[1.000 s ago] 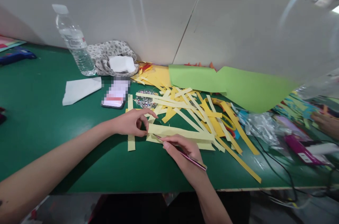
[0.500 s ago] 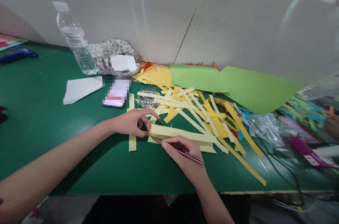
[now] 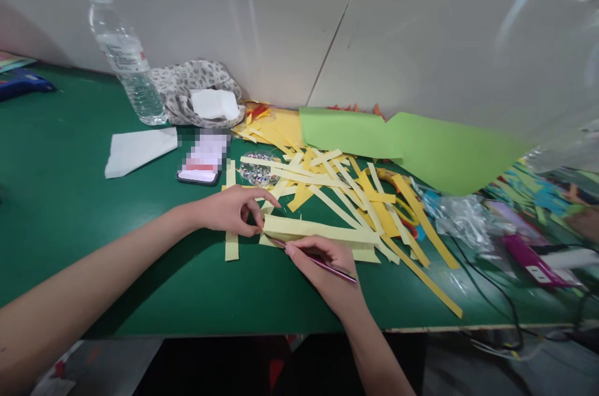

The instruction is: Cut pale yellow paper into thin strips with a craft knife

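My right hand (image 3: 327, 268) grips a thin dark-red pencil (image 3: 322, 260), its tip resting on the left end of a pale yellow paper strip (image 3: 322, 232) on the green table (image 3: 70, 196). My left hand (image 3: 231, 211) pinches and holds down that strip's left end with thumb and fingers. Many more pale and deep yellow strips (image 3: 355, 196) lie scattered behind and to the right of both hands.
A water bottle (image 3: 124, 59), patterned cloth (image 3: 196, 87), white tissue (image 3: 138, 149) and phone (image 3: 203, 159) lie at the back left. Green paper sheets (image 3: 412, 146) lean at the back right. Crinkled plastic (image 3: 463, 218), cables and a pink tool (image 3: 538, 259) crowd the right. The table edge runs close in front.
Both hands stay on the strip almost unmoved; the pencil tip has shifted only slightly. The view has dropped a little and turned slightly.
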A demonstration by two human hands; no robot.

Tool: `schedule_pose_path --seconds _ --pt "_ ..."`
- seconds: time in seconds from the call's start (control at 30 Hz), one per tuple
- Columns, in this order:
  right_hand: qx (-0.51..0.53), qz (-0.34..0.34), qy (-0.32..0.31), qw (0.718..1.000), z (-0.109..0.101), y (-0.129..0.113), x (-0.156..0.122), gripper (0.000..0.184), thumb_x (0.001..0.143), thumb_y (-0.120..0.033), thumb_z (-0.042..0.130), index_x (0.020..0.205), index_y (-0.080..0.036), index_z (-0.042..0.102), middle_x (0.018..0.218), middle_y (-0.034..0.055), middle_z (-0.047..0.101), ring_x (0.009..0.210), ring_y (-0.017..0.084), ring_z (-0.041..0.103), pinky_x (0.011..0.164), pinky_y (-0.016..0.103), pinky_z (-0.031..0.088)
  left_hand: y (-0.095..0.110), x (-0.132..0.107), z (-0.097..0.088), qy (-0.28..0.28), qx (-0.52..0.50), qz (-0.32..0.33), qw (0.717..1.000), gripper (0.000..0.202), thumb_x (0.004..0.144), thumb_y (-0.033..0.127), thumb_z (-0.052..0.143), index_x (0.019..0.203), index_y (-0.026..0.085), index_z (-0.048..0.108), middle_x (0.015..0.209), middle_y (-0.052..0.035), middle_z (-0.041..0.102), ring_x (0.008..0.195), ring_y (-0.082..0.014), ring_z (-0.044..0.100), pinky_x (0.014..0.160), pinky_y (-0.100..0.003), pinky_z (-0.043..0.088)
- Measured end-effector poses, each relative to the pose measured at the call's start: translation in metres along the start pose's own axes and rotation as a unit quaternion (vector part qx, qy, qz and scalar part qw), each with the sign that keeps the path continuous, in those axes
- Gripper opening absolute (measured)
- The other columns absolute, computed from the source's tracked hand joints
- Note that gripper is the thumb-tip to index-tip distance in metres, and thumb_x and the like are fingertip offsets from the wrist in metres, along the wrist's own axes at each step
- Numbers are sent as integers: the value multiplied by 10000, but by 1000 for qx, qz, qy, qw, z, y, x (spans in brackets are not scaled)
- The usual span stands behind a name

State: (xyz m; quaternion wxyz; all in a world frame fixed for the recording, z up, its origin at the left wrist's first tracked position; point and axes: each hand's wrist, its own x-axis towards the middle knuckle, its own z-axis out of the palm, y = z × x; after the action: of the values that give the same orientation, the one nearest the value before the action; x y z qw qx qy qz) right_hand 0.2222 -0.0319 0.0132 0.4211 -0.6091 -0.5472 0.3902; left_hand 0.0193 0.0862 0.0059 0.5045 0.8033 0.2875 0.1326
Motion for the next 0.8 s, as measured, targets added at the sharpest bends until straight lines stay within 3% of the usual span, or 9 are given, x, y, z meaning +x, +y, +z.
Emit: schedule_pose_path --seconds 0.23,0.63,0.8 --pt "-5 23 0 1000 -17 2 -1 103 694 -298 736 695 -195 743 715 62 759 684 231 719 615 294 568 2 0 1 3 5 -4 1000 587 663 163 642 1238 216 536 779 8 724 486 -58 471 507 -180 404" --pt "-40 12 58 997 -61 16 -12 86 651 -296 753 651 -210 744 636 40 740 607 199 690 558 266 543 -4 -1 -1 -8 20 -1 1000 593 704 187 653 1274 256 508 784 23 720 514 -71 531 513 -181 406" --pt "-12 0 83 996 -50 15 -18 73 671 -280 743 679 -207 744 658 44 745 608 205 696 566 283 558 -4 -1 -1 -8 17 -6 1000 584 710 187 656 1269 256 504 778 28 711 504 -64 532 503 -172 410"
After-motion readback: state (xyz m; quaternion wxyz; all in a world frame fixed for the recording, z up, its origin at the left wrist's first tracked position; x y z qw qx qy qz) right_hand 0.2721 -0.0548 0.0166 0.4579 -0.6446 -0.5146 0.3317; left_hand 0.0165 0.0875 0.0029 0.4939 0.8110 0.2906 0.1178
